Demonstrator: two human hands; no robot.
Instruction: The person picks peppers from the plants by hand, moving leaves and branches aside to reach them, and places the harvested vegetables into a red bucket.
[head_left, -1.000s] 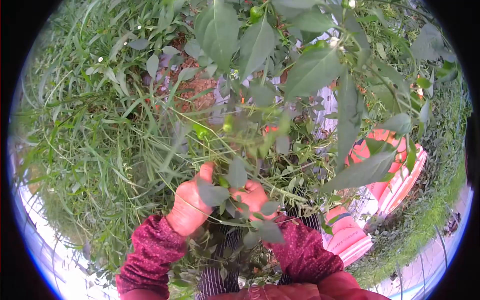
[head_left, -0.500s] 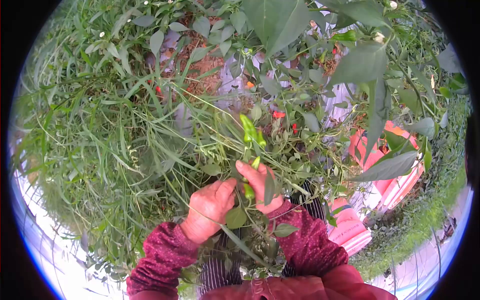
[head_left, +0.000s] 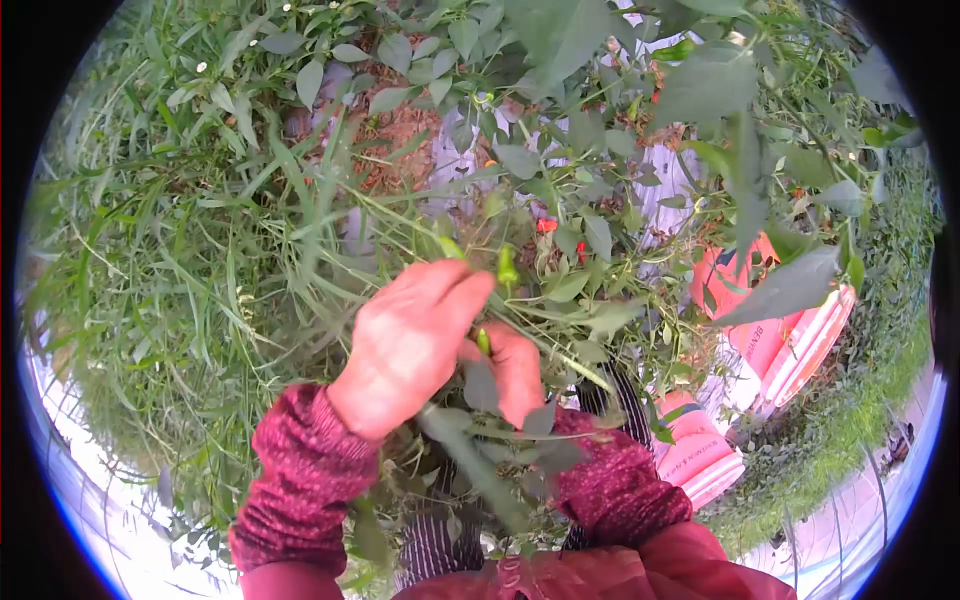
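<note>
Watching through the head cam, I've got both bare hands right in the middle of a tangle of green plants. The right hand (head_left: 515,370) is curled with its fingers closed up, and a small green pepper (head_left: 484,342) pokes out at the thumb, so I'd call that one clamped on it. The left hand (head_left: 400,340) crosses just in front, fingers and thumb brought in close, but its back faces me and I honestly can't tell if there's anything in its grip. A second green pepper (head_left: 507,266) hangs just past the left fingertips, and a yellowish-green pepper (head_left: 451,247) shows right at that hand's upper edge. A long pale stem (head_left: 580,367) runs off to the right, and a blurry long leaf (head_left: 470,460) droops below the hands. I see thick grass (head_left: 150,290) on the left, pale sheeting (head_left: 668,190) behind the leaves, and a pink thing (head_left: 700,455) with printing on the right; no idea what that is. Dark red sleeves (head_left: 305,470) and striped trousers (head_left: 625,400) fill the bottom.
</note>
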